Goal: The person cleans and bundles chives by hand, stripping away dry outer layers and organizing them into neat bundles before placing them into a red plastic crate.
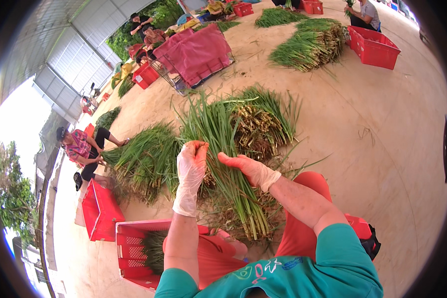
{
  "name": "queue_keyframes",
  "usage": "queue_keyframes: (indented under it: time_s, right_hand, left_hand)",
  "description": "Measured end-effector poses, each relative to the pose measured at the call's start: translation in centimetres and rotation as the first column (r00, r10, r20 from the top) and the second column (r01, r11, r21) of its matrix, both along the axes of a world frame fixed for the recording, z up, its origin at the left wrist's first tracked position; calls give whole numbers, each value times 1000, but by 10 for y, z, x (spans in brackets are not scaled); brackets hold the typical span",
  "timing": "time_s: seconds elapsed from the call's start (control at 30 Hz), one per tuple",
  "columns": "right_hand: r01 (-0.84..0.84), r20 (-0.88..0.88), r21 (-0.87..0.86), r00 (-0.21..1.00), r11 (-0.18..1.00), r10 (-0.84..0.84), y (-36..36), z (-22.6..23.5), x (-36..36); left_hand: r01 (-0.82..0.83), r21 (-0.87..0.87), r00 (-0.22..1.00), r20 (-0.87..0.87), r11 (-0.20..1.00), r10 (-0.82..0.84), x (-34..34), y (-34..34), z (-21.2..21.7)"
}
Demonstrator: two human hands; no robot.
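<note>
Green scallion bundle (233,174) is lying at picture centre, both gloved hands clamping it: the left hand (192,161) is gripping at nine o'clock, the right hand (251,169) at three o'clock. Red crate (129,243) is sitting at seven o'clock.

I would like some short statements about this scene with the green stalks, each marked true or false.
1. Both hands wear thin pale gloves. True: the left hand and the right hand are gloved.
2. The hands hold a bundle of long green stalks. True.
3. The plastic crate by the person's left leg is blue. False: it is red.
4. The floor is grass. False: it is bare and pale, like concrete.
5. A seated person in a patterned shirt is on the left. True.
</note>
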State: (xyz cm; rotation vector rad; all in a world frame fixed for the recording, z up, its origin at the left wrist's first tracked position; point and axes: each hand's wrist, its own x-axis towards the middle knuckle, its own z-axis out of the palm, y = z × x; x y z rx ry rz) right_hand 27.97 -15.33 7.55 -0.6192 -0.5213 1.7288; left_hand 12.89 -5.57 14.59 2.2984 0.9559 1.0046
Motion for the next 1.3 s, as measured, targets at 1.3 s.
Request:
queue_keyframes:
  time_s: [1.3]
  right_hand:
    - [465, 51, 79, 881, 882, -470, 15, -15, 18]
  left_hand:
    - [291, 127, 957, -42, 948, -288, -19, -74, 4]
